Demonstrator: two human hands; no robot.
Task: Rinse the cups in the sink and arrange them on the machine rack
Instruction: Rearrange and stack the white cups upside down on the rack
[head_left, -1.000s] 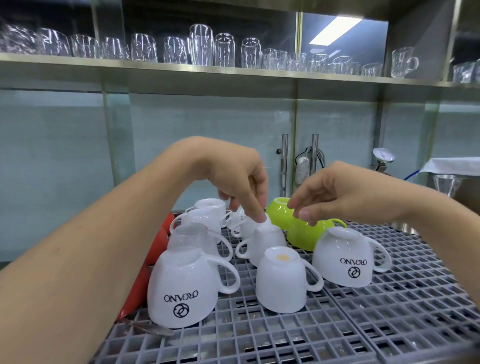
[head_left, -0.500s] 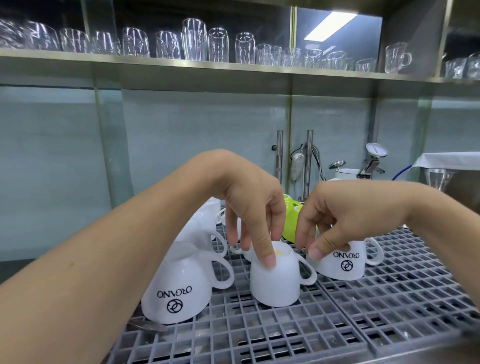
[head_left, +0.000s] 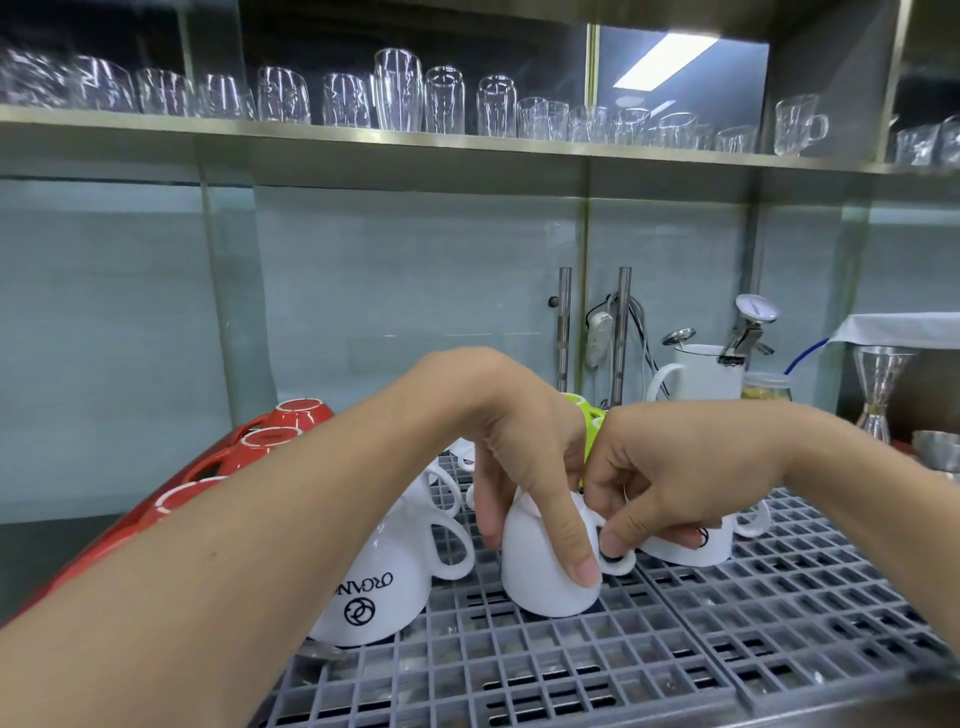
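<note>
Several upturned cups stand on the grey grid rack (head_left: 597, 670) of the machine. My left hand (head_left: 524, 441) grips a small white cup (head_left: 540, 577) from above, fingers down its sides. My right hand (head_left: 670, 478) pinches that cup's handle (head_left: 615, 564) and partly covers a white logo cup (head_left: 691, 548) behind it. A bigger white logo cup (head_left: 379, 587) stands to the left, under my left forearm. Green cups (head_left: 589, 421) peek out behind my hands. Red cups (head_left: 291, 421) line the rack's left edge.
A shelf of glasses (head_left: 415, 98) runs overhead. At the back right stand a white jug (head_left: 706, 374) with clip thermometers, a jar, a steel jigger (head_left: 878, 389) and a steel bowl. A spoon lies under the big logo cup. The rack's front and right squares hold nothing.
Both hands came down from the cups farther back to the small white cup in front. My left hand now grips its body and my right pinches its handle.
</note>
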